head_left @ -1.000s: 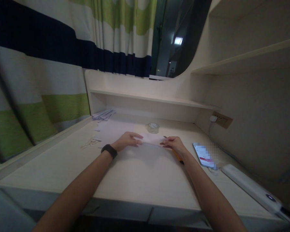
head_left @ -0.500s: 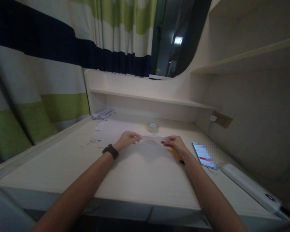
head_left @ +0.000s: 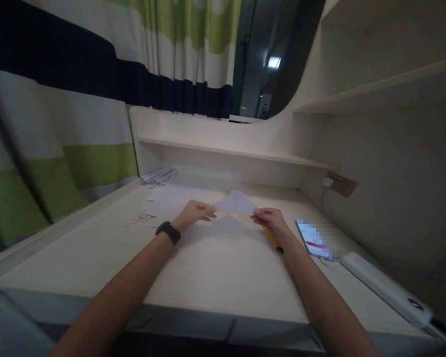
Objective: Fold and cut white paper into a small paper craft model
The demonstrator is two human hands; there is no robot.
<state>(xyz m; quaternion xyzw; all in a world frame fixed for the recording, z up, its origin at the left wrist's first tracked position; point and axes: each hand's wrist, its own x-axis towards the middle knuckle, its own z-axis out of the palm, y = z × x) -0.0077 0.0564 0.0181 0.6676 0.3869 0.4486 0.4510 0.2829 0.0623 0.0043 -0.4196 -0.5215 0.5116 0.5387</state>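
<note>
A folded piece of white paper is held over the table, stretched between 2 hands. Its left corner is pinched by the thumb and fingers of the left hand, and its right corner is pinched the same way by the right hand. The paper looks very light, thin and bendy, so it could be creased or torn if pulled hard. It is best held softly by its 2 corners. A yellow tool is seen by the right wrist; whether it is touched cannot be told.
</note>
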